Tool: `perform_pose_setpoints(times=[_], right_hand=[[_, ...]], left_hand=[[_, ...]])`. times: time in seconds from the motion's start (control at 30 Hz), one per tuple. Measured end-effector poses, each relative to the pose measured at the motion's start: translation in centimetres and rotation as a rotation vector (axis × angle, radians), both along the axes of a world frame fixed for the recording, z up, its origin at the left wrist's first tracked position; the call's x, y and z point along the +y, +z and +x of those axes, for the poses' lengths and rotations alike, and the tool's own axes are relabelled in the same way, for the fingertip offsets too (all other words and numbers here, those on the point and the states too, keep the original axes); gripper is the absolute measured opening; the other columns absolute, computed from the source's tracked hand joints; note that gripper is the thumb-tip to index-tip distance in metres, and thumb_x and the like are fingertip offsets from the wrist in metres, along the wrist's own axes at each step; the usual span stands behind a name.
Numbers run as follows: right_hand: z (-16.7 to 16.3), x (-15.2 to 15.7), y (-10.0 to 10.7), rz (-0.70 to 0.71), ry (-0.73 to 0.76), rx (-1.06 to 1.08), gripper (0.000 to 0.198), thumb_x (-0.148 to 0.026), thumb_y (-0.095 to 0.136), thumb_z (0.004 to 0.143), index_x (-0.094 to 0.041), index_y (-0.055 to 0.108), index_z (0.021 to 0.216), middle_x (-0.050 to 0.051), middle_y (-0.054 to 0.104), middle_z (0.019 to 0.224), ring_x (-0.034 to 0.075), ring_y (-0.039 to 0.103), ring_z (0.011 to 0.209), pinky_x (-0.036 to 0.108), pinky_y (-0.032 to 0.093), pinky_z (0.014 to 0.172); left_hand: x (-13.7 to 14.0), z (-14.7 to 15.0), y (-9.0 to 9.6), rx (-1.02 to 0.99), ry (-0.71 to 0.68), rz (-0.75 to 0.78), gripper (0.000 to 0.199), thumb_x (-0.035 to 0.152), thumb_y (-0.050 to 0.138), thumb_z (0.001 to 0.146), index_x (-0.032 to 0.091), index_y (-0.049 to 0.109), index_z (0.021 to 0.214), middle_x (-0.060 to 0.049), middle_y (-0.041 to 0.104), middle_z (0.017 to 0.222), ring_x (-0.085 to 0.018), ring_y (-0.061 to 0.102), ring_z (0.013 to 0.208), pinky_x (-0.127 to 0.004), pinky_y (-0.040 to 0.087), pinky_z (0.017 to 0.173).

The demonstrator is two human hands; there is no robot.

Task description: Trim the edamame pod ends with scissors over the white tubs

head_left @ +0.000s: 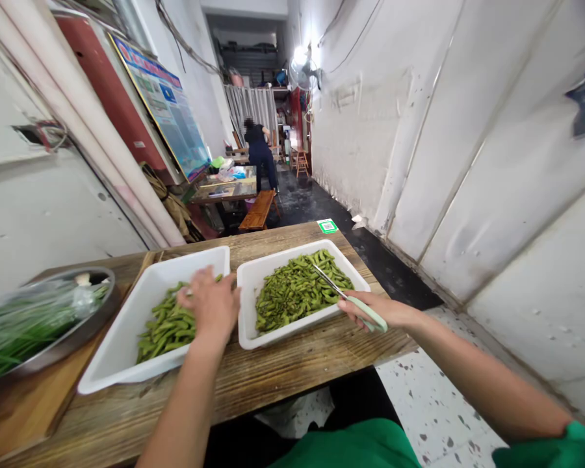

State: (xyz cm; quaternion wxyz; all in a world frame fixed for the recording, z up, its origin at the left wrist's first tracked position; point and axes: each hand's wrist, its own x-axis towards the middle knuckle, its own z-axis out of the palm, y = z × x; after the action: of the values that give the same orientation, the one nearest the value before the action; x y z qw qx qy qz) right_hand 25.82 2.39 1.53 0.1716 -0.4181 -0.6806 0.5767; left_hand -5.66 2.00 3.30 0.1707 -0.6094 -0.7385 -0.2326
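Head view: wooden table (292, 377), two white trays side by side.
Left hand (213, 302): palm down over pods (168, 325) in left tray (121, 338) — fingers curled together among them; whether they pinch a pod, cannot tell.
Right hand (377, 311): fingers wrapped tight on scissors (351, 300), blades reaching over right tray (253, 279).
Right tray contents: heaped pods (295, 292).
Handling, judged: pods light, firm, slightly springy — best pinched mid-body, ends left free.
Beside: metal bowl (92, 318) of greens (24, 325).
Background: person (260, 153), well apart.
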Motion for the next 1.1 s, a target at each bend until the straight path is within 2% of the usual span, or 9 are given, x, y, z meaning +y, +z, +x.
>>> perform_pose_setpoints(times=[0.1,0.17,0.23,0.37,0.5,0.67,0.73,0.87,1.1], right_hand=[[-0.4,-0.1,0.0,0.008,0.003,0.001,0.044,-0.061,0.046,0.076,-0.018,0.041,0.074,-0.004,0.045,0.061,0.006,0.045,0.047,0.017,0.040,0.042],[-0.6,-0.1,-0.1,0.003,-0.001,-0.003,0.044,-0.061,0.047,0.076,-0.018,0.041,0.075,-0.004,0.045,0.061,0.006,0.045,0.046,0.017,0.039,0.041],[-0.7,-0.1,-0.3,-0.001,-0.010,0.007,0.043,-0.060,0.048,0.075,-0.018,0.042,0.078,-0.004,0.044,0.061,0.006,0.044,0.046,0.017,0.039,0.040],[-0.6,-0.2,-0.5,0.011,-0.013,0.039,0.041,-0.058,0.049,0.076,-0.018,0.044,0.081,-0.005,0.043,0.059,0.006,0.044,0.046,0.016,0.038,0.039],[-0.7,-0.2,-0.3,0.017,0.004,0.045,0.042,-0.059,0.050,0.075,-0.018,0.044,0.079,-0.005,0.044,0.060,0.006,0.045,0.045,0.016,0.039,0.038],[-1.4,0.0,0.4,0.010,-0.008,0.017,0.043,-0.060,0.052,0.073,-0.017,0.042,0.071,-0.005,0.045,0.056,0.006,0.046,0.042,0.016,0.038,0.034],[-1.9,0.1,0.8,0.010,-0.023,-0.009,0.044,-0.060,0.052,0.072,-0.017,0.042,0.069,-0.005,0.046,0.054,0.007,0.047,0.040,0.017,0.038,0.033],[-2.7,0.2,1.2,0.000,-0.045,-0.036,0.046,-0.062,0.049,0.073,-0.017,0.043,0.068,-0.004,0.047,0.052,0.007,0.047,0.038,0.017,0.039,0.033],[-3.4,0.4,1.3,0.018,-0.036,-0.045,0.047,-0.063,0.049,0.072,-0.017,0.044,0.067,-0.005,0.046,0.050,0.006,0.045,0.035,0.016,0.037,0.030]], left_hand=[[2.1,3.3,-1.0,0.011,-0.293,-0.341,0.022,0.022,0.047,0.075,0.023,0.069,0.076,-0.009,0.068,0.089,-0.029,0.055,0.094,-0.053,0.016,0.092],[3.8,5.3,-2.0,0.019,-0.351,-0.445,0.021,0.019,0.048,0.072,0.019,0.067,0.063,-0.010,0.068,0.072,-0.028,0.059,0.082,-0.054,0.015,0.090],[5.4,6.6,-3.0,-0.013,-0.355,-0.475,0.017,0.016,0.051,0.067,0.016,0.063,0.054,-0.012,0.067,0.068,-0.030,0.059,0.078,-0.054,0.015,0.089],[7.2,6.8,-4.3,-0.128,-0.341,-0.509,0.006,0.013,0.058,0.058,0.015,0.061,0.054,-0.013,0.067,0.069,-0.032,0.059,0.078,-0.051,0.023,0.085],[7.4,5.4,-4.6,-0.270,-0.363,-0.499,0.011,0.025,0.057,0.066,0.020,0.065,0.071,-0.006,0.069,0.076,-0.025,0.060,0.078,-0.040,0.035,0.079],[6.2,5.1,-4.1,-1.031,-0.572,-0.331,0.032,0.039,0.061,0.065,0.015,0.063,0.086,-0.007,0.069,0.075,-0.020,0.062,0.075,-0.030,0.041,0.073],[5.6,5.5,-3.8,-1.191,-0.641,-0.344,0.040,0.040,0.064,0.063,0.013,0.062,0.092,-0.007,0.069,0.075,-0.020,0.062,0.076,-0.030,0.041,0.075],[4.8,6.2,-3.3,-1.281,-0.659,-0.403,0.041,0.040,0.069,0.060,0.012,0.064,0.091,-0.007,0.070,0.076,-0.019,0.061,0.075,-0.029,0.041,0.072],[4.6,6.3,-3.4,-1.256,-0.703,-0.318,0.033,0.040,0.063,0.066,0.013,0.065,0.085,-0.004,0.067,0.070,-0.013,0.055,0.063,-0.024,0.037,0.059]])
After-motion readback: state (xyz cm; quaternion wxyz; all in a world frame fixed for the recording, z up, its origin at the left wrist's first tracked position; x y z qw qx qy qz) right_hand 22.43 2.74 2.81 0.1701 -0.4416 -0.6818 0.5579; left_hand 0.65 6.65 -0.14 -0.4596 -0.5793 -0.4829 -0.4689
